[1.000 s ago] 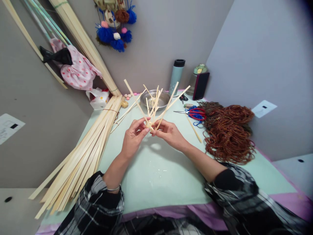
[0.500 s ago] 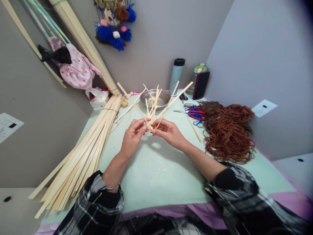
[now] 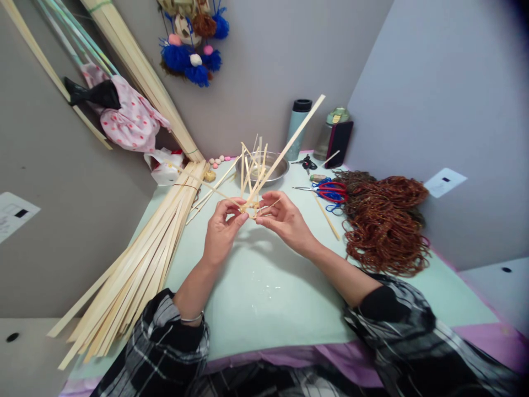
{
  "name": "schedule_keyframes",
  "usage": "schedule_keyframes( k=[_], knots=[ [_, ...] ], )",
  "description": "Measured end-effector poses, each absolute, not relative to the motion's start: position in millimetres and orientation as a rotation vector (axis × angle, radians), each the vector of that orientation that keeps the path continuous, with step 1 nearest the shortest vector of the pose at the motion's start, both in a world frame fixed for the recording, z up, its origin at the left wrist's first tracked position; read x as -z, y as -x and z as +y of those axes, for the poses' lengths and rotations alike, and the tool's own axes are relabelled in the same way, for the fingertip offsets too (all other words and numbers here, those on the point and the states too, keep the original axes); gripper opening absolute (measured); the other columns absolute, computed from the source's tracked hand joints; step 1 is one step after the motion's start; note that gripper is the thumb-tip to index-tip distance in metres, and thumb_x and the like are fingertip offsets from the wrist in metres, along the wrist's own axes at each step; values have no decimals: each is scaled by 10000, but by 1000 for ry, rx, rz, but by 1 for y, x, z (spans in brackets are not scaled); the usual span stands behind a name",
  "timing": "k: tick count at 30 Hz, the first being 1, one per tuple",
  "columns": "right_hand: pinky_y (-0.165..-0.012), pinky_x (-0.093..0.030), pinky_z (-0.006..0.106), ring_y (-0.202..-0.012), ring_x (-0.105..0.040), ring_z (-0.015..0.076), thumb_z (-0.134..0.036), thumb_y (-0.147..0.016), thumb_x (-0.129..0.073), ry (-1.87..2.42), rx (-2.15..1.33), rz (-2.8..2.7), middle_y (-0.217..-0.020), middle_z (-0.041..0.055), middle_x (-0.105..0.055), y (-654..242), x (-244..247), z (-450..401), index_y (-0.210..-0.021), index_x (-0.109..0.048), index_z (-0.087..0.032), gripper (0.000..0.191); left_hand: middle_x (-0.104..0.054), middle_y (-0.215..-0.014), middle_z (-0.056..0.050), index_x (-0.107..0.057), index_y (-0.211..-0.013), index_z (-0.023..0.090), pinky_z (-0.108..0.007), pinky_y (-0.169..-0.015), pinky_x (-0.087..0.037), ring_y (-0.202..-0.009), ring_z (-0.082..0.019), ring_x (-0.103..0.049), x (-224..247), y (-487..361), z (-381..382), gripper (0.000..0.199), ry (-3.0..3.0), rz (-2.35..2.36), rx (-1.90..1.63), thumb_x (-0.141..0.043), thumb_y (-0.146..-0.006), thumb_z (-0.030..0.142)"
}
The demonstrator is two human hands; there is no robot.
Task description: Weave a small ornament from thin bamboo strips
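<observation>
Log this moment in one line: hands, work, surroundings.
left grip: holding pale, wood-like strip weave | right grip: holding its right side | beyond: round silver metal bowl | rightward: red-handled metal scissors

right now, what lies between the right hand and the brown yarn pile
A thin pale strip lies on the table between the right hand and yarn, red-handled scissors farther back, in the head view.

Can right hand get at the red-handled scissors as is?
Probably, after the right hand releases the woven strips; only a loose thin strip lies near its path to the red-handled scissors.
</observation>
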State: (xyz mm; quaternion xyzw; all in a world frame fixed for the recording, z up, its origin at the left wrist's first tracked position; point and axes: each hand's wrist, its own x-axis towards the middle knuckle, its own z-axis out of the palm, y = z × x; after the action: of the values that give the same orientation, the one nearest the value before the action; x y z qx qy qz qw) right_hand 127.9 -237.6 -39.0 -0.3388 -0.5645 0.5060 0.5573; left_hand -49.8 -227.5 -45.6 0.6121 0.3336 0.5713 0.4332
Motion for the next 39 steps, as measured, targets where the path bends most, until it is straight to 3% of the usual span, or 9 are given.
schedule_keyframes(
  k=[4, 8, 10, 13, 17, 21, 27, 31, 39],
  knots=[
    [-775, -576, 320, -802, -679, 136, -300, -750, -823, 768, -1281, -1313, -985, 5, -622, -131, 38, -236, -1038, -559, -228, 398, -622, -1129, -19, -662, -1071, 257, -274, -940, -471, -971, -136, -572, 48, 52, -225, 210, -1492, 808, -1384, -698, -868, 292],
    [-749, -577, 321, -749, -661, 125, -284, -716, -846, 796, -1321, -1278, -937, -6, -640, -132, 39, -234, -1034, -596, -219, 409, -649, -1077, -35, -561, -1279, 271, -333, -972, -471, -1068, -185, -609, 49, 49, -225, 465, -1392, 786, -1336, -719, -842, 298],
    [-727, -572, 306, -729, -642, 118, -288, -718, -843, 812, -1343, -1297, -906, -6, -646, -131, 40, -233, -971, -625, -204, 344, -664, -1072, -40, -507, -1286, 268, -359, -970, -481, -1070, -195, -630, 50, 47, -225, 546, -1306, 764, -1361, -757, -801, 281],
    [-702, -568, 289, -722, -629, 111, -283, -702, -852, 834, -1348, -1330, -933, 2, -656, -131, 40, -234, -916, -637, -195, 315, -670, -1040, -33, -535, -1098, 235, -349, -951, -492, -1018, -179, -649, 53, 44, -225, 424, -1233, 773, -1412, -790, -760, 260],
    [-729, -575, 284, -801, -658, 119, -242, -673, -868, 799, -1362, -1331, -1122, 25, -652, -134, 37, -234, -1065, -641, -220, 453, -666, -1001, -23, -573, -1006, 213, -314, -915, -497, -975, -163, -649, 54, 45, -225, 289, -1290, 796, -1414, -760, -787, 240],
    [-784, -563, 293, -817, -664, 130, -258, -739, -827, 766, -1469, -1451, -966, 25, -699, -141, 32, -233, -1067, -664, -197, 372, -681, -1018, -31, -612, -996, 201, -320, -930, -490, -986, -173, -654, 51, 48, -226, 192, -1329, 796, -1375, -711, -837, 244],
    [-757, -567, 288, -804, -666, 133, -260, -676, -870, 761, -1423, -1472, -949, 21, -698, -138, 36, -233, -970, -663, -194, 365, -685, -1013, -41, -636, -982, 189, -325, -900, -509, -958, -184, -659, 47, 48, -226, 192, -1333, 804, -1323, -715, -824, 265],
    [-724, -566, 319, -722, -652, 139, -327, -714, -854, 829, -1348, -1409, -843, 8, -694, -136, 41, -231, -879, -661, -188, 289, -664, -1065, -43, -624, -1040, 199, -329, -880, -525, -915, -171, -669, 48, 44, -230, 286, -1282, 877, -1321, -741, -803, 307],
    [-764, -575, 326, -727, -669, 137, -467, -804, -768, 867, -1351, -1382, -815, 18, -707, -136, 40, -233, -867, -649, -180, 317, -682, -972, -40, -670, -998, 191, -316, -919, -500, -965, -171, -643, 52, 42, -229, 302, -1279, 904, -1356, -797, -743, 293]
  ],
)
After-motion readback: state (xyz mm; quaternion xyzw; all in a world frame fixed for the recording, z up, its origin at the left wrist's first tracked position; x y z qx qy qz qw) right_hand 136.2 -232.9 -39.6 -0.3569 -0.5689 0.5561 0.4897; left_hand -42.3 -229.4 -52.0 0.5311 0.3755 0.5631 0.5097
